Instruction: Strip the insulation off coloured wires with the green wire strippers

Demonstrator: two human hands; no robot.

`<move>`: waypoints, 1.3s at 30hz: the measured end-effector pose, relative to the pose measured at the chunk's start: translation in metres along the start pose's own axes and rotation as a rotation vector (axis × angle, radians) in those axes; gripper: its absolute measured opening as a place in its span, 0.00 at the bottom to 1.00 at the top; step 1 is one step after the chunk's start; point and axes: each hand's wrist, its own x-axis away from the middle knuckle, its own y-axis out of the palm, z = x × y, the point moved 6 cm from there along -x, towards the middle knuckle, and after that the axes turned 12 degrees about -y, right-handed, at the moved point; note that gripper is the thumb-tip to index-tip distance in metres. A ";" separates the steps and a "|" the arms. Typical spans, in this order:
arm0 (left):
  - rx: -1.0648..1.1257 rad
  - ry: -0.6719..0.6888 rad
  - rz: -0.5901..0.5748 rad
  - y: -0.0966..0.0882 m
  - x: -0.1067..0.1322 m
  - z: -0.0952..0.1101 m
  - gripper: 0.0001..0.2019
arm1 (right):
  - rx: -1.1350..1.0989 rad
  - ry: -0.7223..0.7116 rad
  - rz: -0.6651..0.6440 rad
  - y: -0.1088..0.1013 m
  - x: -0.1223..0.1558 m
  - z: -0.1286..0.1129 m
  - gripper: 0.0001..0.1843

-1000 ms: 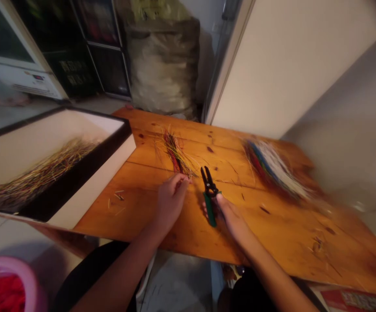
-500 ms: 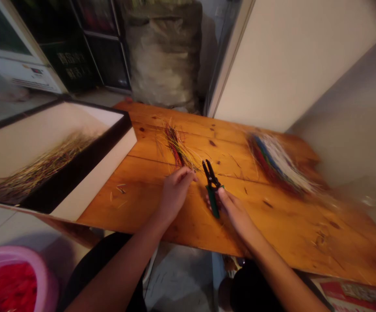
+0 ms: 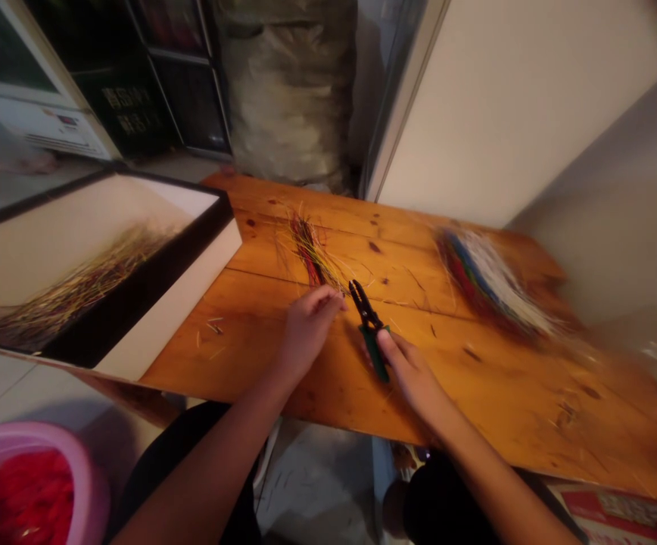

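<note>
Head view: our left hand (image 3: 309, 325) is pinched beside the wires (image 3: 312, 253), can't tell around what; our right hand (image 3: 411, 367) grips green-handled pliers (image 3: 367, 312), tips angled leftward.

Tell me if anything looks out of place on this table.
Loose snippets lie scattered on the wooden table between the white box and left hand, apart from the gathered coloured wires. Nothing looks clearly damaged.
</note>
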 end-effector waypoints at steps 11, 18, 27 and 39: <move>-0.050 0.016 -0.004 0.001 0.001 0.005 0.13 | 0.271 -0.123 -0.023 -0.003 -0.001 -0.017 0.25; -0.096 -0.001 0.024 0.008 0.000 -0.001 0.13 | 0.334 -0.165 -0.019 -0.005 -0.006 -0.014 0.23; -0.084 0.010 0.038 0.005 0.003 -0.002 0.17 | 0.369 -0.149 -0.022 -0.004 -0.007 -0.008 0.25; -0.163 0.095 0.106 0.002 0.007 0.002 0.18 | 0.236 -0.067 -0.079 -0.001 -0.003 -0.003 0.27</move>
